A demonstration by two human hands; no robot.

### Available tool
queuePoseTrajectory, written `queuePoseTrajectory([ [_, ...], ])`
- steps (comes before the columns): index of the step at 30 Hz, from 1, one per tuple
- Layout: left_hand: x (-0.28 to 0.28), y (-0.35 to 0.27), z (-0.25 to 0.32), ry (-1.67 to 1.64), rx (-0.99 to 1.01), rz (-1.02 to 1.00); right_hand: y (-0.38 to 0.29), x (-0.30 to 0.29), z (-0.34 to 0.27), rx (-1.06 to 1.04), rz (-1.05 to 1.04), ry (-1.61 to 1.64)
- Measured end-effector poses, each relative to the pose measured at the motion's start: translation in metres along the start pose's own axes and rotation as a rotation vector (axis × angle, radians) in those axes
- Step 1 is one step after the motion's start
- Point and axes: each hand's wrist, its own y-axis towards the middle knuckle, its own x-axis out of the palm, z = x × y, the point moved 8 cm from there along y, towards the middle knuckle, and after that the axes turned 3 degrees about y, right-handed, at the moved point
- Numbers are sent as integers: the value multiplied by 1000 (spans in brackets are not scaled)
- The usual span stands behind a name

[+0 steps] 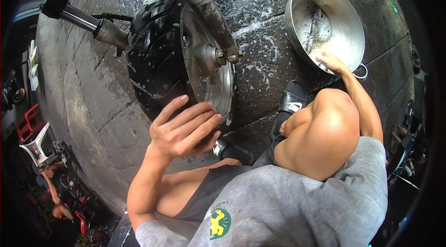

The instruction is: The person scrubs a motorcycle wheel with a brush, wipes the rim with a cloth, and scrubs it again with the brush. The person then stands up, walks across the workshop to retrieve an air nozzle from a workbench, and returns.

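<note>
A motorcycle wheel stands in front of me, its black tyre point(155, 48) wet and flecked with foam. Its silver rim point(221, 97) faces right. My left hand point(186, 128) is at the lower near side of the wheel, palm toward it, fingers extended and holding nothing visible. Whether the fingertips touch the tyre or rim is unclear. My right hand point(327, 61) reaches inside a round metal basin point(348, 27), with curled fingers low against its near wall. Foamy liquid and a dark elongated shape point(315, 29) show in the basin. What the right fingers hold, if anything, is not clear.
Fork legs point(205, 3) flank the wheel, and an axle end point(238, 53) juts out right. Dark wet floor point(258, 62) carries foam streaks. My sandalled foot point(292, 100) is near the basin. At far left are a red frame point(29, 121), a white stool point(40, 146) and another person's arm point(52, 186).
</note>
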Motion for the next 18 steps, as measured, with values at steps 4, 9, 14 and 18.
queuePoseTrajectory([
  [4,-8,-1,-1,-30,54,30,-59,22,-159,-383,-70,583],
  [9,-36,-10,-18,-63,-57,374,-98,139,-339,-739,-134,-216],
  [14,-36,-11,-27,-77,-52,373,-40,278,-355,-1082,197,-269],
  [18,-45,-6,-29,-74,-61,376,-30,292,-362,-1518,289,-112],
])
